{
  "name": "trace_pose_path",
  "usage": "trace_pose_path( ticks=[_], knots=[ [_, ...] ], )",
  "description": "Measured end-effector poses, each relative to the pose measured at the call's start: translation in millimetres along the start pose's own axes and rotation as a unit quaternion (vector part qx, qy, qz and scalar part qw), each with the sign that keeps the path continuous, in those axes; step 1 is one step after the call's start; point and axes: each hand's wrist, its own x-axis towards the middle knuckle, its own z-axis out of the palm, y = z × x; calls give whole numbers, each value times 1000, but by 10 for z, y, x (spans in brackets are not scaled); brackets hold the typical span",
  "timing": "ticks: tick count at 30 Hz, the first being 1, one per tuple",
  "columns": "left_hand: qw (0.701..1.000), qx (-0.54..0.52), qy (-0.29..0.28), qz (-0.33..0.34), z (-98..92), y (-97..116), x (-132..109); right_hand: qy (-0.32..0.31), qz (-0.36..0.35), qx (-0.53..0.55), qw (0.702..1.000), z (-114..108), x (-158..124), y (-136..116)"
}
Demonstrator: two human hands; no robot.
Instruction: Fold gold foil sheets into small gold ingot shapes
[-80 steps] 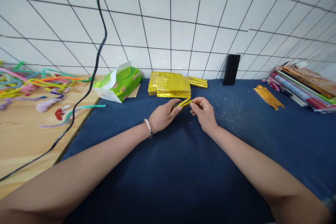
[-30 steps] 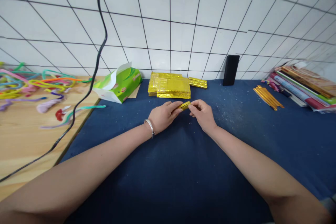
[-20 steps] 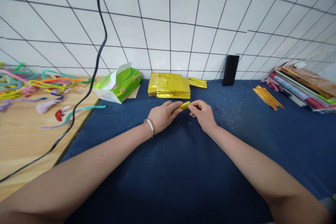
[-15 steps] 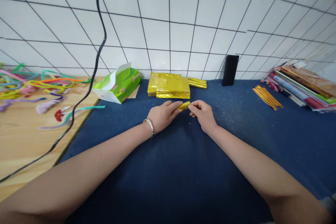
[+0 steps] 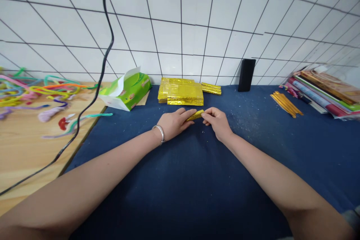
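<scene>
A narrow folded strip of gold foil paper (image 5: 197, 114) lies just above the dark blue table surface, between my two hands. My left hand (image 5: 174, 123), with a silver bangle at the wrist, has its fingers over the strip's left part and the thumb below it. At the strip's right end, my right hand (image 5: 216, 122) pinches the tip between thumb and forefinger. Behind the hands sits a stack of gold foil sheets (image 5: 185, 94). Several folded gold strips (image 5: 211, 88) lie to the right of that stack.
A green tissue pack (image 5: 131, 90) stands at back left. Colourful pipe cleaners (image 5: 53, 90) cover part of the wooden table (image 5: 25, 157), crossed by a black cable (image 5: 104, 60). A black phone-like slab (image 5: 246, 75) leans on the tiled wall. Gold strips (image 5: 286, 104) and stacked books (image 5: 323, 93) are right.
My left thumb has dropped slightly away from the left fingers, showing more of the gold strip. My right hand keeps its pinch in nearly the same place.
</scene>
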Motion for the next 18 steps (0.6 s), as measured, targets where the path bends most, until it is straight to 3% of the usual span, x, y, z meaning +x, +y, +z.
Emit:
trace_pose_path(
  ticks=[6,10,14,18],
  knots=[
    [1000,10,-7,10,-16,-40,-6,18,19,29,999,-11,22,16],
    [999,-33,3,8,25,-98,12,24,-8,40,999,-5,18,0],
    [988,-147,8,44,89,-153,52,-26,-54,27,998,3,0,-19],
    [973,-219,8,71,106,-176,74,-81,-58,9,995,6,-13,-17]
  ],
)
